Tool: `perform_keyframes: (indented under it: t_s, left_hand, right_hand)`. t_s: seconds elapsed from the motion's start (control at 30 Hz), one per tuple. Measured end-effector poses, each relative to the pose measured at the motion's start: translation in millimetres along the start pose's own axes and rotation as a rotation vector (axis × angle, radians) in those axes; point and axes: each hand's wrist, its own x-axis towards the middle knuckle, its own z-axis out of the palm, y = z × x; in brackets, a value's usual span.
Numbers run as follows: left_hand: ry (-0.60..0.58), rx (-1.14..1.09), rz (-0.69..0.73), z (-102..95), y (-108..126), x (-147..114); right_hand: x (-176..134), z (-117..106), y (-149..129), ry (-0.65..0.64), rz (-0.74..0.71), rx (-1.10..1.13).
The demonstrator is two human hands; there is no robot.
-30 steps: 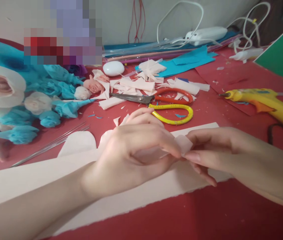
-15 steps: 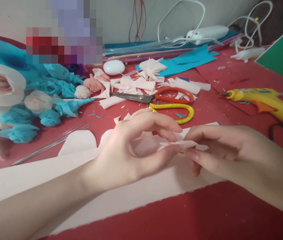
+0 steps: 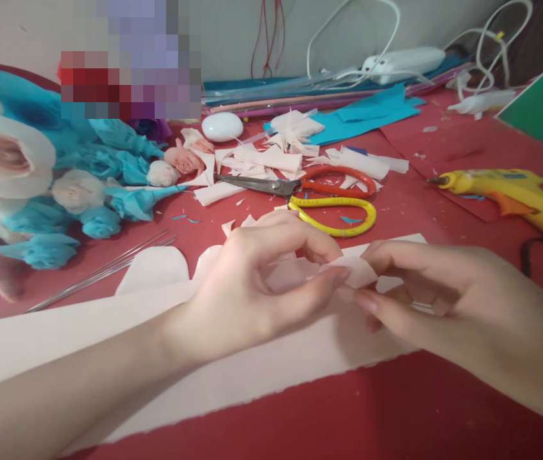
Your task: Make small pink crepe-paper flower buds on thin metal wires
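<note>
Between the fingertips of both hands is a small pale pink paper petal (image 3: 355,271). My left hand (image 3: 257,281) pinches its left side with thumb and fingers. On the other side my right hand (image 3: 434,294) grips it between thumb and forefinger. Beneath both hands lies a long pale pink paper strip (image 3: 233,370), stretching to the left edge. Rounded cut paper pieces (image 3: 156,271) rest at its far side, some partly hidden behind my left hand. Scissors (image 3: 295,188) with one red and one yellow handle lie just beyond my hands.
Blue and pale paper flowers (image 3: 80,191) crowd the left, with thin metal wires (image 3: 103,271) before them. Pink paper scraps (image 3: 271,160), a white oval object (image 3: 222,128) and blue paper (image 3: 372,112) lie behind. A yellow glue gun (image 3: 506,191) is at right. Another person's hand (image 3: 3,271) shows far left.
The petal has turned so that more of its curved face shows between my fingertips. Both hands stay almost in place, and the whole view has shifted slightly.
</note>
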Motion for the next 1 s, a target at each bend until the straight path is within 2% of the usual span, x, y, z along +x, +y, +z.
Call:
perform_keyframes:
  t_s: [0.1, 0.27, 0.4, 0.6, 0.8, 1.0]
  left_hand:
    - [-0.002, -0.007, -0.023, -0.6, 1, 0]
    - [-0.094, -0.073, -0.028, -1.9, 1, 4]
    - [-0.074, -0.057, -0.012, -1.4, 2, 5]
    - [-0.046, -0.044, -0.021, -0.8, 5, 5]
    - [-0.046, -0.046, -0.005, -0.1, 2, 5]
    - [-0.047, -0.041, 0.026, 0.9, 0, 4]
  right_hand:
    - [-1, 1, -2, 0.038, 0.016, 0.018]
    - [-1, -1, 1, 0.043, 0.019, 0.057]
    - [-2, -3, 1, 0.015, 0.04, 0.097]
    - [-4, -1, -11, 0.001, 0.223, 0.287]
    - [-3, -2, -13, -0.03, 0.207, 0.237]
    - [-2, 1, -12, -0.001, 0.25, 0.299]
